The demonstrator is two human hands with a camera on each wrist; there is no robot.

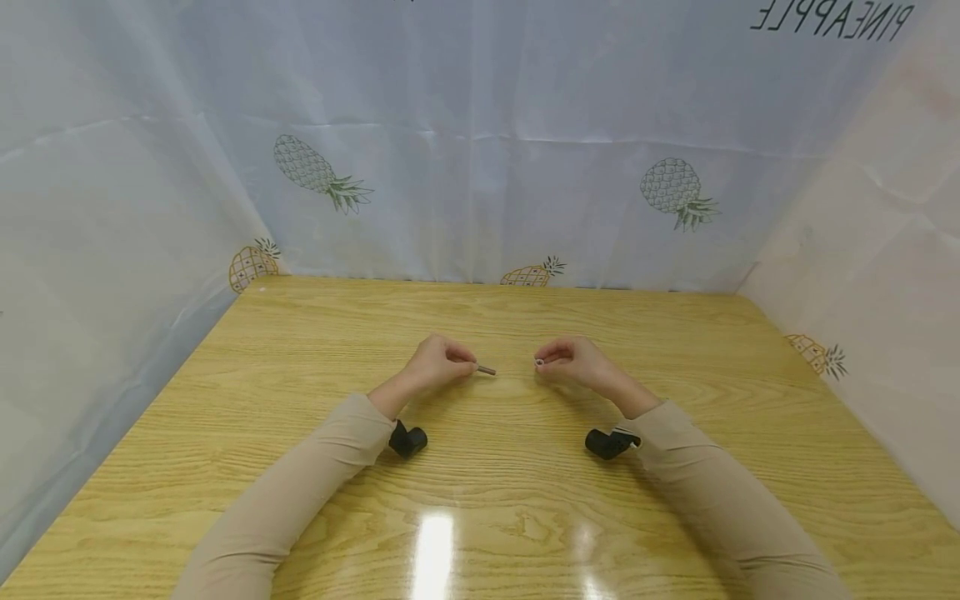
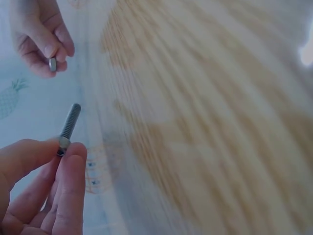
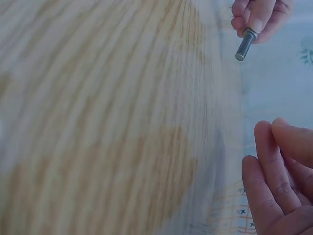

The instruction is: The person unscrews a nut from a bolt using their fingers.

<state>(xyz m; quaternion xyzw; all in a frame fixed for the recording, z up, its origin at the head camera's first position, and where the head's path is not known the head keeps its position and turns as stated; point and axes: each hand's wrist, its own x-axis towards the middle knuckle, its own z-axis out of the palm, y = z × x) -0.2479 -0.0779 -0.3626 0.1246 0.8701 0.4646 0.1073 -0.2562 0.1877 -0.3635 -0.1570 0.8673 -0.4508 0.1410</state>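
Note:
Between thumb and fingers, my left hand (image 1: 441, 360) pinches a silver bolt (image 2: 71, 121) by its head. The bolt's threaded shank sticks out toward the right hand, and its bare end also shows in the right wrist view. A small metal nut (image 2: 53, 64) is pinched at the fingertips of my right hand (image 1: 579, 365). In the right wrist view the right fingers hide the nut. Bolt and nut are apart, with a short gap between the two hands. Both hands are held above the wooden table (image 1: 510, 467).
White curtains (image 1: 472, 200) printed with pineapples hang behind the table and along both sides. A black wrist camera (image 1: 407, 439) sits below the left hand, another black camera (image 1: 609, 443) below the right. Light glares off the tabletop near the front.

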